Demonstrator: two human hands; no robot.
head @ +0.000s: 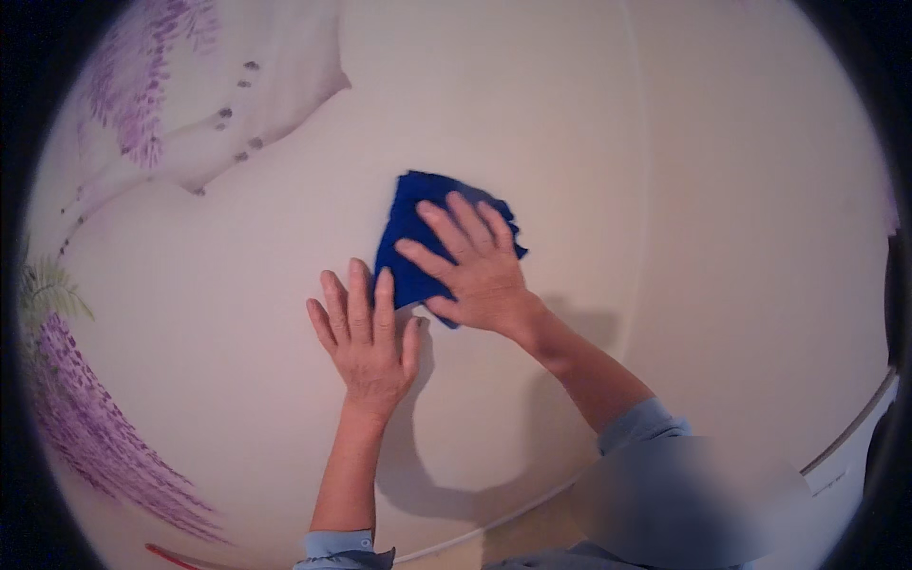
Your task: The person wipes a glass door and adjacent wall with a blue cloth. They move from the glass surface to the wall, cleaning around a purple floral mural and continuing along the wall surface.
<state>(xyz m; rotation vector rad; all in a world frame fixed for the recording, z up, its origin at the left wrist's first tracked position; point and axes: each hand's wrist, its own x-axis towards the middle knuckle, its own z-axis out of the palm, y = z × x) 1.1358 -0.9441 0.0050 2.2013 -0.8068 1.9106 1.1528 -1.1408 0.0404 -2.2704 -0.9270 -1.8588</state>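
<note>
A dark blue cloth (413,221) lies flat against a pale surface (499,107) that looks like a painted wall. On top of the cloth rests my right hand (474,267), palm down with its fingers spread, pressing it to the surface. Just left of it, my left hand (367,335) is laid on the pale surface with fingers apart; its index finger meets the cloth's left lower edge. Nothing is gripped in the left hand. The cloth's part beneath my right palm is hidden.
A painted grey-brown branch (285,114) and purple hanging blossoms (114,427) decorate the left side. A thin pale seam or line (647,178) runs down at the right. Near the bottom is a white curved edge (513,509); a red strip (171,557) shows at the lower left.
</note>
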